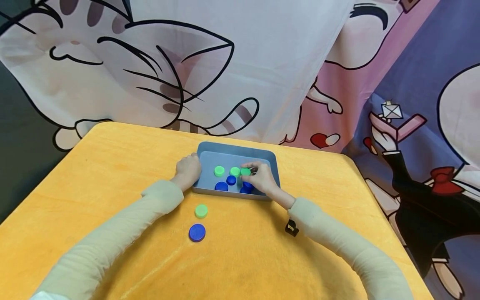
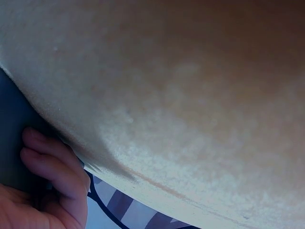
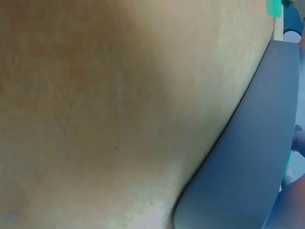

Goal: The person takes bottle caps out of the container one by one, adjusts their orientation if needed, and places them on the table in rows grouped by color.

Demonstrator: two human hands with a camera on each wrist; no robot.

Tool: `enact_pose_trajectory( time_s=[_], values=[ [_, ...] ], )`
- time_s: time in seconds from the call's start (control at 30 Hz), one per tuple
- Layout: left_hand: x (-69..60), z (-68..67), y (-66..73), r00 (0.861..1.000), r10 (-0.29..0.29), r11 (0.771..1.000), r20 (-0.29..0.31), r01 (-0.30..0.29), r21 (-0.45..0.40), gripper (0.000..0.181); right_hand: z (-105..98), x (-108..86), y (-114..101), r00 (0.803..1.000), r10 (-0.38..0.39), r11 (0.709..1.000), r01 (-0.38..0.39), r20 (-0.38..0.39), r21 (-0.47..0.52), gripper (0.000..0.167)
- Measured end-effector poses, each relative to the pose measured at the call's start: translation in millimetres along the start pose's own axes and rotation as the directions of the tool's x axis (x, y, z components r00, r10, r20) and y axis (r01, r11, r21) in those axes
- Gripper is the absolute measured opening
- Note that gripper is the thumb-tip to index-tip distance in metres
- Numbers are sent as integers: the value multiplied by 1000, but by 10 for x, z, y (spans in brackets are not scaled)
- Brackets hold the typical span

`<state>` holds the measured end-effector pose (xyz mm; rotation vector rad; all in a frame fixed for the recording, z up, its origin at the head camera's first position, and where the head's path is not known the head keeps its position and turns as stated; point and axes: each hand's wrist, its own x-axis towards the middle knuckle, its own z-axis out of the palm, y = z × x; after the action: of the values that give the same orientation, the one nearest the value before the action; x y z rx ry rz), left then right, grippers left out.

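Note:
A shallow blue-grey tray (image 1: 240, 148) lies on the table, with several green and blue round caps inside. My left hand (image 1: 188, 170) grips the tray's left edge; the left wrist view shows its curled fingers (image 2: 57, 171) against the dark tray side. Inside the right part of the tray, my right hand (image 1: 262, 178) pinches a green cap (image 1: 245, 171) between thumb and fingers. Beside that cap sits another green cap (image 1: 234, 171), with a small blue cap (image 1: 231, 180) just below. Blue caps (image 1: 246, 187) near the right hand are partly hidden by it.
In front of the tray, a loose green cap (image 1: 201, 211) and a larger blue cap (image 1: 196, 233) lie on the yellow table cover (image 1: 150, 266). A small black tag (image 1: 291, 228) shows by the right sleeve. Behind the table hangs a cartoon-printed cloth (image 1: 285, 62).

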<state>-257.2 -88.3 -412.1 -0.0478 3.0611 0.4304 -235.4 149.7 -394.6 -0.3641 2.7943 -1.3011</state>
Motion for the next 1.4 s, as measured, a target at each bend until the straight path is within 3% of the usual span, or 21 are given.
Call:
enact_pose_trajectory(
  time_s=[1.1,1.4],
  values=[
    [-20,-43,2,1000,3,1000,7,-3,-20,28,128,-343,-299,997,-59,995,54,48,85,35],
    [-9,-45,3,1000,7,1000,21,-6,-12,29,220,-420,-352,988,-126,988,118,85,97,34]
  ],
)
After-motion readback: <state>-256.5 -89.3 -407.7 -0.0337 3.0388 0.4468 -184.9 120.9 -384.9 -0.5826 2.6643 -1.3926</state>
